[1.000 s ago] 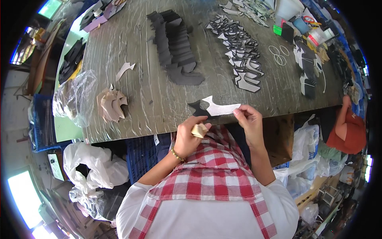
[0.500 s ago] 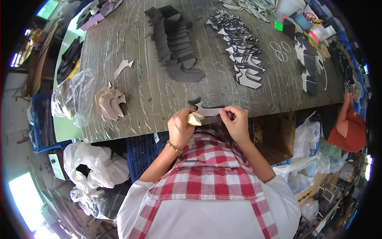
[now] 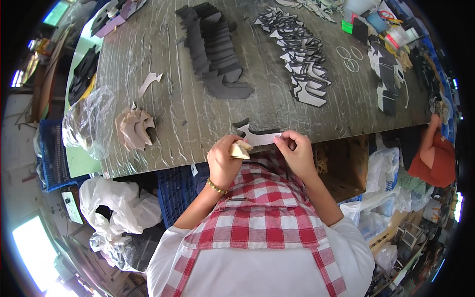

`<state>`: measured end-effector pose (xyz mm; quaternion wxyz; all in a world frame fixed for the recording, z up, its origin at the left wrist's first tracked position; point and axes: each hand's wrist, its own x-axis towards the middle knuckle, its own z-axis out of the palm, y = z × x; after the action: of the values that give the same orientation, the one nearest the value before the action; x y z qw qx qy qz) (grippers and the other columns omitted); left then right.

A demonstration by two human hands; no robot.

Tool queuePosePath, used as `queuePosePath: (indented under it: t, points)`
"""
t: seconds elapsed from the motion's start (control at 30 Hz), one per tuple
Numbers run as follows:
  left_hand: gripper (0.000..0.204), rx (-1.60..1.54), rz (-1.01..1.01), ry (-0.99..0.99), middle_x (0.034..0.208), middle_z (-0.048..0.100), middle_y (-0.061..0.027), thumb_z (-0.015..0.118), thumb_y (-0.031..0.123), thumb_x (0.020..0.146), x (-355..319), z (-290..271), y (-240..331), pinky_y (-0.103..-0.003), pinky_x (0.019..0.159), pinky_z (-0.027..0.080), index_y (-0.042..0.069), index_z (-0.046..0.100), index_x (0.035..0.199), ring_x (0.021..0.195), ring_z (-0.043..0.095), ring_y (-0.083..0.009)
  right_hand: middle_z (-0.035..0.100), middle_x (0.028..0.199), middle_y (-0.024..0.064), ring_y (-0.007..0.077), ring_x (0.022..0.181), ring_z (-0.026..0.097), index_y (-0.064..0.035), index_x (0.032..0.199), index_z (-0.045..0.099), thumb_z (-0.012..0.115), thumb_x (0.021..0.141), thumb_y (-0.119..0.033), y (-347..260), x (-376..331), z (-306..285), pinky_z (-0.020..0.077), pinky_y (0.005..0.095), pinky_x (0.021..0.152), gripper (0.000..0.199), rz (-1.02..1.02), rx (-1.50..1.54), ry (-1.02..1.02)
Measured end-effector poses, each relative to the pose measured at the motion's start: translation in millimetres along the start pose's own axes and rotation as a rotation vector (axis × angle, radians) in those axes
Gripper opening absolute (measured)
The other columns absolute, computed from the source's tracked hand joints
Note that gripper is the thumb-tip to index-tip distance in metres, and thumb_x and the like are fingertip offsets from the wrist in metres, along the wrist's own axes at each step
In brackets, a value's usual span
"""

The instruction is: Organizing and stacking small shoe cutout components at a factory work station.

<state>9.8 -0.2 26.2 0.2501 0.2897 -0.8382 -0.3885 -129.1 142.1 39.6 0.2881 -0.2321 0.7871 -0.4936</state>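
Largest item: the table [image 3: 170, 106], dark grey-green, with a streaked, shiny surface. The person, in a red-and-white checked cloth apron [image 3: 262, 230], is at its near edge. On its far half, a long row of overlapping dark grey flat pieces [image 3: 200, 54]; to its right, a narrower row of overlapping black-and-white cut pieces [image 3: 299, 57]. The two rows lie apart.

Hands at the near edge, just apart. Left hand [image 3: 222, 161]: fingers curled, beside the left end of the worked piece; whether its fingertips also pinch that piece cannot be told. Right hand [image 3: 298, 152]: thumb and forefinger pinching the piece's right end. A beige pile of curved pieces [image 3: 133, 128] lies well to the left.

Worked piece: a curved, white-faced flat strip [image 3: 258, 139] between the hands, with a dark edge [image 3: 241, 122] showing along its far side.

Smaller: thin white rings [image 3: 351, 65], right; one loose white curved piece [image 3: 149, 82], left. Smallest: a pale yellow folded wad [image 3: 240, 150], gripped in the left hand.
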Motion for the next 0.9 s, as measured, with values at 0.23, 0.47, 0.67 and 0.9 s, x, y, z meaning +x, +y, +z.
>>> queuePosePath:
  t: [0.23,0.47,0.67,0.9]
  points:
    - [0.020,0.182,0.030,-0.079,0.079,0.061,-0.0108,0.066,0.004,0.067,1.7,4.4,-11.1,-0.042,0.065,0.048,0.006,0.062,0.087,0.075,0.060,-0.0328,0.053,0.060,0.0029,0.0212,0.061,0.051,-0.0051,0.071,0.061,0.070,0.079,-0.020,9.0,8.9,8.9,0.0319,0.0352,0.071,0.019,-0.171,-0.324,0.076]
    - [0.024,0.203,0.058,-0.067,0.080,0.060,-0.0105,0.065,0.002,0.065,2.2,4.5,-12.0,-0.042,0.066,0.049,0.006,0.061,0.089,0.076,0.060,-0.0328,0.055,0.061,0.0030,0.0205,0.062,0.052,-0.0058,0.073,0.063,0.069,0.079,-0.020,11.2,10.5,11.6,0.0322,0.0355,0.070,0.017,-0.180,-0.397,0.077]
    - [0.025,0.224,0.072,-0.074,0.080,0.059,-0.0105,0.066,0.002,0.066,3.3,4.9,-11.3,-0.042,0.065,0.048,0.006,0.060,0.090,0.075,0.060,-0.0327,0.054,0.060,0.0033,0.0213,0.060,0.051,-0.0047,0.069,0.059,0.071,0.078,-0.022,9.3,14.6,9.3,0.0330,0.0353,0.070,0.023,-0.155,-0.419,0.028]
    - [0.037,0.328,0.237,-0.055,0.074,0.054,-0.0076,0.070,0.008,0.068,5.5,5.3,-10.4,-0.039,0.060,0.048,0.008,0.063,0.105,0.068,0.058,-0.0279,0.056,0.083,0.0048,0.0254,0.084,0.053,-0.0088,0.086,0.056,0.073,0.077,-0.021,-1.2,22.2,0.8,0.0342,0.0393,0.077,0.023,-0.336,-0.581,0.011]
